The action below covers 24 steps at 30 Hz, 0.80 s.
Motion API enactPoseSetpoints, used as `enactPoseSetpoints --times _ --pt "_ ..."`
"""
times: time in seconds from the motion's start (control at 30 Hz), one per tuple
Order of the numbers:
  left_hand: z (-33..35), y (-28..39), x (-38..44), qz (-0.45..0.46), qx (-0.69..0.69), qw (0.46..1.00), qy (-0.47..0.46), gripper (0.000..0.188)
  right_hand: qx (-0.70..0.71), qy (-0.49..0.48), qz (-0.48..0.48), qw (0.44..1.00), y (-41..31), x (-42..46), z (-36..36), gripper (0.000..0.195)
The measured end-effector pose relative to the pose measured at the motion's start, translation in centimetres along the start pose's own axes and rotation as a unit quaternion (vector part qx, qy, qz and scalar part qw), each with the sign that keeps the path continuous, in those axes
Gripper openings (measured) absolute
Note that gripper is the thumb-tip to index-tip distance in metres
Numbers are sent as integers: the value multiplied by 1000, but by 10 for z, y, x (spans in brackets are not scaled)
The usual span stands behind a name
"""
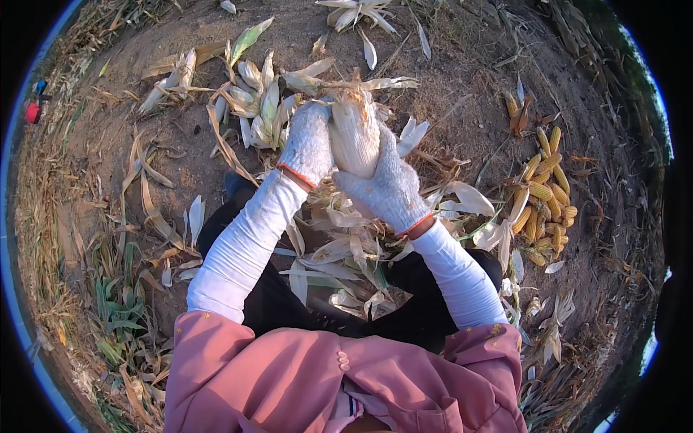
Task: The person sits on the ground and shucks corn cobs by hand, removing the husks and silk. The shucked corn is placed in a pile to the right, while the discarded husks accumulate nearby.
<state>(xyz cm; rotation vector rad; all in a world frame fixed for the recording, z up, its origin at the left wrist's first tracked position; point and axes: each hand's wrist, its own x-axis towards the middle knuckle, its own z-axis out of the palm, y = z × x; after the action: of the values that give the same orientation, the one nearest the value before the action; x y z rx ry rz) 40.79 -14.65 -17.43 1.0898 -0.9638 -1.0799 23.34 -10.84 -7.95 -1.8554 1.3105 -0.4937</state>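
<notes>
An ear of corn point(354, 132) in its pale, dry husk is held up between my two gloved hands, its ragged end pointing away from me. My left hand point(309, 142), in a whitish knit glove with an orange cuff, grips the ear's left side. Around the right side and lower end wraps my right hand point(387, 181), gloved the same way. The fingers behind the ear are hidden. Below my hands, loose corn husks point(346, 254) cover the ground between my legs.
To the right lies a pile of husked yellow corn cobs point(547, 200). Several husked-off leaf clusters point(254, 103) lie beyond my left hand. Green and dry stalks point(119, 303) are at the left. A red object point(32, 112) sits at the far left edge.
</notes>
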Motion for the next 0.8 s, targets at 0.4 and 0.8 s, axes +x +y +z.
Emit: enactPoseSetpoints --times 0.4,0.8 --pt "52 76 -31 -76 -74 992 61 32 119 84 47 988 2 8 6 79" --pt "49 73 -26 -98 -31 994 25 24 119 86 22 989 5 7 -7 71"
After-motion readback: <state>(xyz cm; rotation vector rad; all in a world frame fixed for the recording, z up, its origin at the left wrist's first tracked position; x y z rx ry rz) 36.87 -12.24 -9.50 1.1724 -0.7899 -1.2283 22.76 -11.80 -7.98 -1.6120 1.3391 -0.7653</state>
